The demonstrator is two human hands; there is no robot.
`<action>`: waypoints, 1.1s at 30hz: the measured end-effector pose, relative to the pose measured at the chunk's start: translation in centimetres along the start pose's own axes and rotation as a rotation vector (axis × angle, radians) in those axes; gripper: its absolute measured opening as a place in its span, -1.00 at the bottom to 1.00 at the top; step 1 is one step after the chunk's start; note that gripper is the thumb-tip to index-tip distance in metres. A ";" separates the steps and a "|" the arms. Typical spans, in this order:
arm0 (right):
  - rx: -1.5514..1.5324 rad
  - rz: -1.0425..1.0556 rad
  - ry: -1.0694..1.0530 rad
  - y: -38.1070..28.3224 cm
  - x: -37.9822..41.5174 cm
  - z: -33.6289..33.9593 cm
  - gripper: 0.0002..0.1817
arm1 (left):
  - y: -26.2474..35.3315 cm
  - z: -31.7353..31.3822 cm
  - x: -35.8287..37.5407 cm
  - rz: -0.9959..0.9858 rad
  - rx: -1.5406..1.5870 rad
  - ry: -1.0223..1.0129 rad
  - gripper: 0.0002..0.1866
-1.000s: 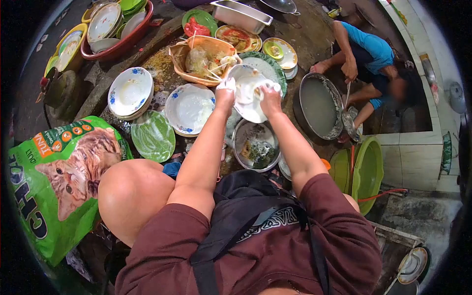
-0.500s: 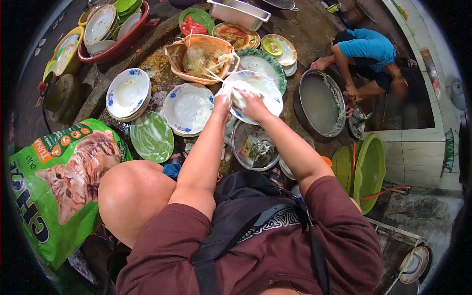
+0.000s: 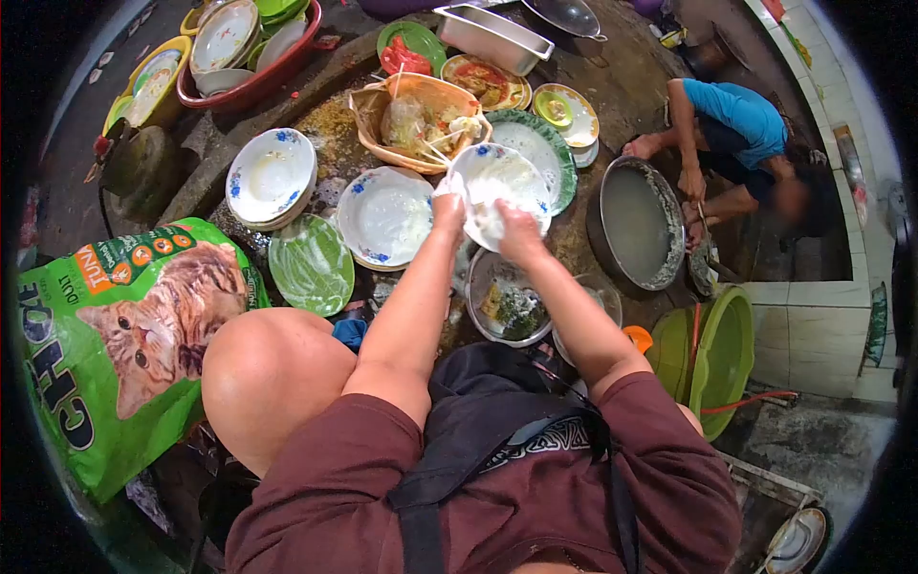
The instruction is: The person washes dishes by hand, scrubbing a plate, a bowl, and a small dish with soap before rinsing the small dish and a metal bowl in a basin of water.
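Observation:
My left hand (image 3: 449, 208) grips the left rim of a white plate (image 3: 528, 184) with blue flowers, which is tilted and covered in foam. On the plate's lower right part lies my right hand (image 3: 517, 234), fingers curled and slightly blurred; foam hides what they hold. Below the plate is a metal bowl (image 3: 472, 304) holding a dark green and yellowish mass with foam. To the left sit a stack of flowered plates (image 3: 368, 218) and a soapy green plate (image 3: 311, 266). Beyond my hands is an orange basket (image 3: 378, 143) with plastic and food scraps.
A person in a blue shirt (image 3: 736, 115) crouches at the right beside a large pot of cloudy water (image 3: 636, 225). Green basins (image 3: 722, 359) stand nearer me. A cat food bag (image 3: 153, 325) is at my left. A red tub (image 3: 251, 93) of dishes stands at the far left.
My right hand has moved down and right across the plate, away from my left hand. My left hand still grips the rim. The whole view has shifted slightly.

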State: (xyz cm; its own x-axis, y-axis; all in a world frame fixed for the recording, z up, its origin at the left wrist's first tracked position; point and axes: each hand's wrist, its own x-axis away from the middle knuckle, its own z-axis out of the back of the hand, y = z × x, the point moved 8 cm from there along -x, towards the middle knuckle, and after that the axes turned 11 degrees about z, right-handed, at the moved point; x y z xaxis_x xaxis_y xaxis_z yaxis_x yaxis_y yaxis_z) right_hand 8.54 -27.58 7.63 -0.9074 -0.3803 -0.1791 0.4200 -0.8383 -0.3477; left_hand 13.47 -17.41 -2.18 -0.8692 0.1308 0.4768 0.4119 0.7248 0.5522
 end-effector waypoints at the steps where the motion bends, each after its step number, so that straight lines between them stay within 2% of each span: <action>1: 0.046 -0.179 -0.120 1.2 -0.5 1.3 -0.56 | 1.6 -0.8 0.6 -0.061 -0.117 0.038 -0.69; 2: 0.171 -0.222 -0.099 3.9 -1.1 1.3 -0.62 | 1.7 -1.4 2.0 0.015 -0.173 0.028 -0.69; 3: 0.187 -0.276 -0.013 4.2 -1.8 2.7 -0.62 | -0.2 -0.8 0.2 0.021 -0.224 -0.038 -0.66; 4: 0.216 -0.348 0.033 4.8 -2.6 2.4 -0.57 | 1.0 -3.1 2.7 0.030 -0.246 -0.075 -0.63; 5: 0.251 -0.308 0.065 4.3 -3.5 1.9 -0.46 | 2.4 -5.7 5.3 0.038 -0.269 -0.112 -0.59; 6: 0.251 -0.304 -0.021 3.3 -4.2 0.7 -0.44 | 1.9 -6.5 5.3 0.083 -0.137 -0.169 -0.65; 7: 0.074 -0.402 -0.164 1.9 -4.5 0.0 -0.49 | 0.6 -5.6 3.9 0.119 -0.223 -0.143 -0.64; 8: -0.005 -0.351 -0.225 0.0 -4.3 -0.1 -0.54 | 2.7 -6.1 6.2 0.192 -0.099 -0.042 -0.64; 9: -0.086 -0.365 -0.224 -0.8 -3.5 -0.7 -0.55 | 1.5 -3.6 3.7 0.159 -0.204 0.057 -0.62; 10: -0.037 -0.170 -0.207 -1.9 -2.4 -0.9 -0.59 | 0.0 -1.6 1.2 0.130 -0.066 -0.011 -0.60; 11: 0.074 -0.084 -0.281 -2.5 -1.6 -0.7 -0.64 | -0.3 0.1 -0.9 0.061 -0.086 0.024 -0.65; 13: 0.210 0.028 -0.242 0.3 -0.9 -0.6 -0.72 | -0.4 1.1 -2.6 -0.056 -0.203 0.019 -0.66; 15: 0.354 -0.202 -0.254 3.2 -1.5 2.1 -0.59 | 0.6 -0.2 -0.9 -0.100 -0.270 0.031 -0.64; 16: 0.355 -0.235 -0.093 3.9 -2.1 2.5 -0.53 | 1.9 -2.4 2.4 0.000 -0.266 0.038 -0.63; 17: 0.349 -0.270 0.061 4.3 -2.5 2.6 -0.47 | 0.0 -2.5 0.9 0.006 -0.285 -0.055 -0.63; 18: 0.332 -0.276 0.046 3.6 -3.0 1.5 -0.45 | -1.9 -2.6 -0.6 0.012 -0.304 -0.149 -0.63; 19: 0.320 -0.280 0.025 1.6 -3.6 0.8 -0.42 | -0.4 -3.4 1.0 -0.027 -0.463 -0.039 -0.63; 20: 0.342 -0.191 0.010 -1.1 -3.6 0.6 -0.43 | -0.8 -2.7 0.8 0.000 -0.342 -0.034 -0.62; 21: -0.399 -0.495 0.160 1.1 -3.1 -1.6 -0.55 | -1.1 -1.9 0.4 0.023 -0.219 -0.029 -0.62; 23: -0.191 -0.221 -0.084 -3.0 -1.7 -1.0 -0.63 | 3.8 -2.0 3.2 0.070 -0.148 0.152 -0.59; 24: -0.195 -0.204 -0.082 -2.4 -1.2 -1.4 -0.63 | 5.2 -0.4 2.2 -0.110 -0.372 0.311 -0.56; 26: -0.153 -0.118 -0.194 0.3 0.3 -1.5 -0.67 | 5.0 0.6 0.0 -0.194 -0.440 0.324 -0.55; 27: -0.010 -0.065 -0.231 1.6 0.0 -0.5 -0.66 | 5.6 0.6 -0.3 -0.271 -0.513 0.328 -0.54; 29: -0.213 -0.446 0.001 1.2 -1.0 4.4 -0.53 | 5.8 -1.6 1.6 -0.224 -0.507 0.267 -0.54; 30: -0.216 -0.448 0.004 1.0 -1.1 3.2 -0.53 | 5.4 -2.0 1.6 -0.241 -0.493 0.241 -0.55; 31: -0.012 -0.252 0.036 0.2 -2.2 1.8 -0.51 | 5.1 -2.3 1.6 -0.256 -0.474 0.215 -0.55; 32: 0.192 -0.052 0.065 -0.8 -2.8 0.1 -0.45 | 4.7 -2.9 2.1 -0.191 -0.440 0.158 -0.59; 33: 0.204 0.126 0.279 -1.1 -2.0 -1.8 -0.35 | 5.4 -2.7 2.0 -0.197 -0.437 0.159 -0.59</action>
State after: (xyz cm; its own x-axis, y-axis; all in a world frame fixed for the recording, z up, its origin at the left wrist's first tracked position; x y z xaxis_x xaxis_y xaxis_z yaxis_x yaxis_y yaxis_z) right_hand 9.94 -25.24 6.73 -0.7970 -0.3882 -0.4626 0.4907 -0.8629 -0.1212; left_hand 14.73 -15.12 3.58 -0.9037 -0.1094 0.4140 0.3496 0.3698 0.8608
